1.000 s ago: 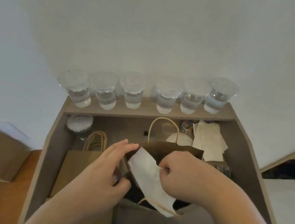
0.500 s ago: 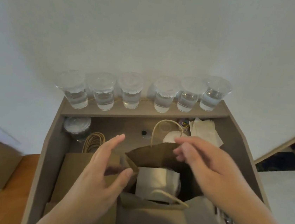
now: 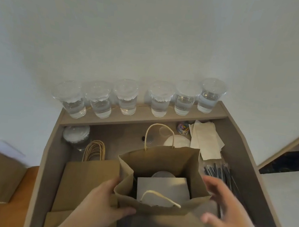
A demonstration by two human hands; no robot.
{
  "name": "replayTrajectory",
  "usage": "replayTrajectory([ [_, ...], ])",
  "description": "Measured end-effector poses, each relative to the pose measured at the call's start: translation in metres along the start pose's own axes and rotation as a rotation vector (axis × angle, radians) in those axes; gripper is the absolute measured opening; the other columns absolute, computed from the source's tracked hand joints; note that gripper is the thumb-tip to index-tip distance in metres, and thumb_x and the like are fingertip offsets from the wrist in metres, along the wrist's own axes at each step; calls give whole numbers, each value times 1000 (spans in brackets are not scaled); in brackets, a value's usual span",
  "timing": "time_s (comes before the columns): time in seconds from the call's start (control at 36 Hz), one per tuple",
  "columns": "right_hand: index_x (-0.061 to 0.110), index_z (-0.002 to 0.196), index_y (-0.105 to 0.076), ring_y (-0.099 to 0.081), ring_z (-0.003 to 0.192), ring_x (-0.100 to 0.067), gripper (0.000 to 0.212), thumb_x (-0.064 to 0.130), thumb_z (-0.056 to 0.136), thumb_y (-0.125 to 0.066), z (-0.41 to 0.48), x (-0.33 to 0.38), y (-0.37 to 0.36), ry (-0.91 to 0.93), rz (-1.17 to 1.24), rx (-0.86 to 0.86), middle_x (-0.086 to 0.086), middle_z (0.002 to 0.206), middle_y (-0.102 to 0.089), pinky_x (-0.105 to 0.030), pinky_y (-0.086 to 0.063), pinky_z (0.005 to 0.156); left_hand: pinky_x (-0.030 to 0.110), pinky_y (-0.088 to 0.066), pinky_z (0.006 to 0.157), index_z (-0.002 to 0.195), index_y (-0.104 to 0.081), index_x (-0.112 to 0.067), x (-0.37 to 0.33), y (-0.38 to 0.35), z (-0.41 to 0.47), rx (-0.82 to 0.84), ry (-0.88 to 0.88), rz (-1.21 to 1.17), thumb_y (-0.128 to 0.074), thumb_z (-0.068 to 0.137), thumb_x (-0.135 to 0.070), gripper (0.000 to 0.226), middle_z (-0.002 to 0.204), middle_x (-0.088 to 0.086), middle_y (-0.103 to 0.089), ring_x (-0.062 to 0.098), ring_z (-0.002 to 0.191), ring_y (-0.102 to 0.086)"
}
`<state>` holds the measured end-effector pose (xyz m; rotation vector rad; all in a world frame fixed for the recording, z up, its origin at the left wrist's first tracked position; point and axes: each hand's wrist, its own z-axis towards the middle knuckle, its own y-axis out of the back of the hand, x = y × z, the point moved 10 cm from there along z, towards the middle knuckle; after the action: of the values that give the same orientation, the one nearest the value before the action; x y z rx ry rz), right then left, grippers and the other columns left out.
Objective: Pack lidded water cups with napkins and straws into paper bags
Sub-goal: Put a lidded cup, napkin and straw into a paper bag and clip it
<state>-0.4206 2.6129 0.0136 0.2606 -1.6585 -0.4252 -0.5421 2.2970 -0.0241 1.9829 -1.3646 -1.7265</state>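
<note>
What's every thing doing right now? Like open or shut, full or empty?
paper bag: upright, open at the top.
napkin: folded, lying inside the bag.
six cups: upright on the shelf, lidded, partly full of water.
spare bags: folded flat, stacked.
left hand: grips the bag's left side.
right hand: fingers spread beside the bag's right side, holding nothing.

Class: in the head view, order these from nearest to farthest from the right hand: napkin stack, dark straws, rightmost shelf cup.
From the right hand:
1. Dark straws, just beyond its fingers.
2. Napkin stack, farther back on the right.
3. Rightmost shelf cup, up on the back ledge.
</note>
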Motion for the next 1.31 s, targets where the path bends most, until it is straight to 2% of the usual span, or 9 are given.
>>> replayTrajectory([
  [0.19,37,120,-66,-64,113,10,58,63,72,-85,20,-59,-42,-112,-109,31,30,121,-67,-6,-48,90,-1,-40,83,98,-75,-62,18,-46,16,205,67,146,-79,67,-66,31,104,-34,-70,-9,111,-62],
  [0.33,34,98,-77,-70,101,-4,22,34,77,-83,31,-106,-68,-192,-206,118,8,105,-75,-35,-58,94,-5,-37,76,72,-67,-72,33,-62,23,189,118,148,-81,71,-58,20,80,-46,-64,-16,99,-61],
  [0.42,34,95,-81,-72,98,-3,20,34,75,-79,38,-108,-69,-180,-179,124,10,100,-77,-40,-60,92,5,-46,94,96,-64,-80,27,-58,27,127,16,146,-82,71,-60,37,102,-44,-69,-15,110,-61],
  [0.5,51,108,-74,-69,108,1,40,23,79,-78,41,-83,-63,-63,-133,105,22,106,-74,-32,-57,99,16,-49,102,123,-72,-50,19,-47,26,54,-21,174,-73,64,-78,65,120,-27,-73,-5,120,-63],
  [0.61,63,122,-58,-64,113,6,50,51,79,-80,39,-41,-40,-3,-157,105,33,120,-66,-8,-46,90,21,-54,96,109,-75,-48,-8,-25,17,14,-76,133,-76,63,-80,57,109,-28,-75,-7,110,-67],
  [0.92,51,114,-75,-59,125,-8,32,46,83,-82,43,45,6,254,-124,56,21,129,-61,-14,-45,101,30,-51,93,97,-76,-48,-89,35,-13,-260,-424,51,-84,72,-73,36,118,-18,-53,11,112,-59],
  [1.08,49,104,-77,-30,155,-1,31,69,82,-72,59,37,16,262,-223,15,27,162,-37,-39,-30,121,29,-43,114,100,-80,-43,-88,45,-10,-346,-479,-20,-87,76,-62,31,168,-11,-36,10,148,-43],
  [1.19,37,93,-58,-69,95,-13,48,73,72,-82,69,16,10,112,1,35,9,101,-71,-43,-60,84,47,-61,91,89,-67,-32,-69,44,-4,-450,-349,-301,-90,73,-59,39,129,-7,-71,15,115,-70],
  [1.31,43,95,-53,-71,85,-13,54,72,67,-89,79,10,9,85,117,0,5,94,-73,-29,-58,77,45,-66,82,102,-54,-26,-54,41,0,-475,-234,-511,-96,60,-61,69,114,3,-76,23,100,-76],
])
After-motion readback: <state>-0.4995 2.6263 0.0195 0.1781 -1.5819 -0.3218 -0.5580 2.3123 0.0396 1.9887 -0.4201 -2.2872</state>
